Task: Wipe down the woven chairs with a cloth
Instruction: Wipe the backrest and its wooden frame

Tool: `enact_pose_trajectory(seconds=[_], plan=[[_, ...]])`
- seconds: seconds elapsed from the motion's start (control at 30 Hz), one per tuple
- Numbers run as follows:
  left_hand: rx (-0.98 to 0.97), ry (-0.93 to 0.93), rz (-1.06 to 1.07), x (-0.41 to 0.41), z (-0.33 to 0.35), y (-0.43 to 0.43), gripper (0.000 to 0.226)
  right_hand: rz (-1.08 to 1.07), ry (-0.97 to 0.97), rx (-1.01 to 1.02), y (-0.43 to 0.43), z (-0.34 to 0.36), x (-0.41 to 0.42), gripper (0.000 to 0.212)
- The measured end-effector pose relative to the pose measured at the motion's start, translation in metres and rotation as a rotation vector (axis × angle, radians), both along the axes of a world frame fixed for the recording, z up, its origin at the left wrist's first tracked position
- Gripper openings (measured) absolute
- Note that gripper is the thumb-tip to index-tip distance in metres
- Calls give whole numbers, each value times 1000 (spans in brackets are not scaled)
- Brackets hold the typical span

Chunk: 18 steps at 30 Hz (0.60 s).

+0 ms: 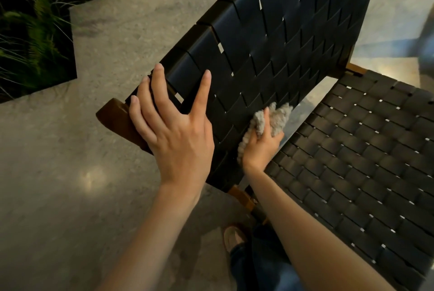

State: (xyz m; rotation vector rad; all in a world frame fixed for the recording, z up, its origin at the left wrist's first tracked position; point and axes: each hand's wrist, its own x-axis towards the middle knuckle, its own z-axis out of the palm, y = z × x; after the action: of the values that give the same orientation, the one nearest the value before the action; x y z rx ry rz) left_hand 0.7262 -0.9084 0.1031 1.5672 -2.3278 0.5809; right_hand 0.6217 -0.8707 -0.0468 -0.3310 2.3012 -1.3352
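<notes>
A plant box (71, 51) stands on the floor (70, 173) at the far left, well apart from the work. The left hand (173, 131) lies flat over the upper edge of the chair back (293, 32), next to the brown wooden frame end (115, 119). Its grip is apart, with the fingers straight and spread, so it steadies the chair rather than holding it. It would do well to keep that pressure so the back does not rock under the strokes.

To the right, the right hand (260, 149) has its grip clamped on the fluffy grey cloth (277, 116), which is bunched and pressed against the low part of the woven back, just above the seat (364, 149). The wiping looks best done along the straps, with the cloth flattened to cover more. The gaps between straps probably trap dust, and the seat likely remains to do.
</notes>
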Motion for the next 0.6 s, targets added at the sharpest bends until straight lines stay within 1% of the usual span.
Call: enact_pose_trajectory(seconds=[0.13, 0.17, 0.2, 0.27, 0.37, 0.43, 0.53, 0.6], plan=[[-22, -8, 5, -1, -4, -2, 49, -72, -330, 261, 28, -56, -15, 51], [-29, -11, 7, -1, -5, -3, 50, -78, -404, 289, 34, -65, -13, 49], [-32, -11, 7, -1, -6, -3, 49, -93, -458, 286, 39, -71, -10, 47], [-40, -13, 1, -1, -8, -3, 49, -148, -501, 225, 40, -72, -4, 46], [-56, -19, -4, 0, -8, -4, 48, -200, -487, 117, 32, -55, -2, 45], [-52, -18, -1, 0, -6, -4, 48, -208, -440, 28, 23, -33, -2, 47], [-16, -24, 3, 1, -2, -1, 51, -178, -305, -142, 6, 13, 2, 55], [23, -21, -1, 1, 3, 0, 53, -121, -208, -279, -8, 50, 6, 59]])
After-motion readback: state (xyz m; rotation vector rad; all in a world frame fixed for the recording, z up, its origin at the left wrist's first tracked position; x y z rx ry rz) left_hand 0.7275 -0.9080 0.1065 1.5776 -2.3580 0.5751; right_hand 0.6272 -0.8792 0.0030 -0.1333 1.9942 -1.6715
